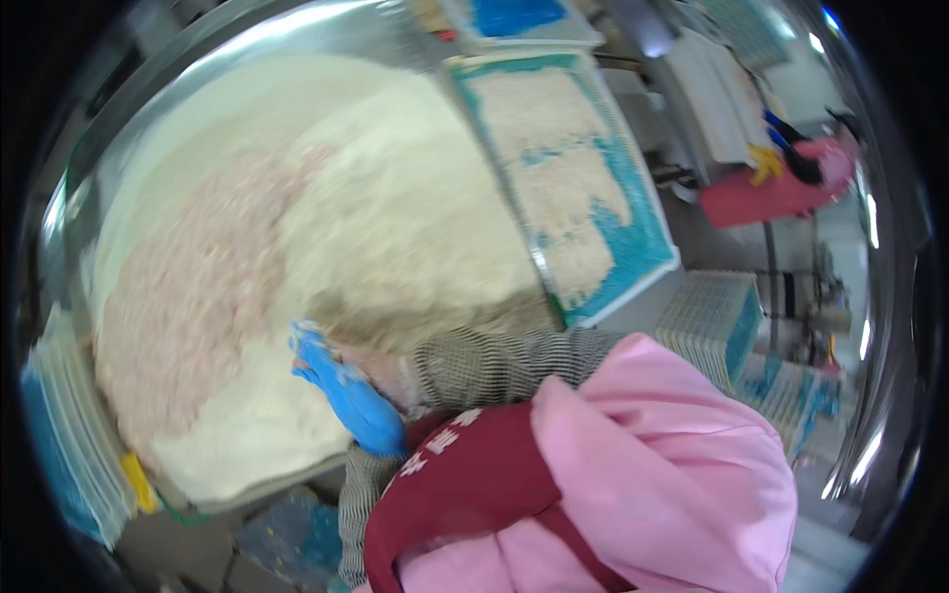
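My left hand [346, 393], in a blue glove dusted with pale powder, is over the near edge of a big heap of powder [395, 217]. Its fingertips look slightly apart, with nothing visible in them. Right beside it, my right hand [376, 371] appears bare and powdery, partly covered by the glove. The fingers of that hand are hidden and blurred. To the left of the heap lies a broad mass of pink, wet-looking raw pieces [203, 282], possibly meat. Powder and pieces lie in a large metal basin [326, 25].
At the right of the basin stands a white tray [647, 277] with a teal mesh liner holding rows of powder-coated pieces. Stacked trays [79, 425] stand at the left, baskets [707, 316] at the right. A person in a red apron [761, 193] is farther right.
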A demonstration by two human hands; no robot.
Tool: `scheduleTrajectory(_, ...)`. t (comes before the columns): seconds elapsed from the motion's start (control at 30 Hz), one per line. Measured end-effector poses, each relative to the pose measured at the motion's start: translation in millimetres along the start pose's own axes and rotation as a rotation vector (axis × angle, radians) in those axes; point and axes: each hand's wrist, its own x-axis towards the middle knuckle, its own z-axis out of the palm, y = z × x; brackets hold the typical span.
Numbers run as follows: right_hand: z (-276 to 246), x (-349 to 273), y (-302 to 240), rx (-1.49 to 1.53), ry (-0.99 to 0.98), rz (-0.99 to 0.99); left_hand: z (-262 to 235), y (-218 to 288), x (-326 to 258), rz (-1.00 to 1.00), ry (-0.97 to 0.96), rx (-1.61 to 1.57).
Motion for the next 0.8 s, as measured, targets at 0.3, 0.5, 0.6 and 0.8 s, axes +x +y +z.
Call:
scheduleTrajectory(0.3,-66,-88,-119,-0.211,0.167,0.227,2,21,-15,0.296,-0.059,0.15)
scheduleTrajectory(0.5,-146,-195,-342,-0.893,0.596,-0.413,-2,-60,-79,0.238,-0.16,0.557)
scheduleTrajectory(0.6,-189,-235,-427,-1.085,0.971,-0.37,8,-35,-79,0.185,-0.201,0.609)
scheduleTrajectory(0.8,-306,-232,-432,-1.18,1.155,0.01,10,-26,-75,0.129,-0.237,0.59)
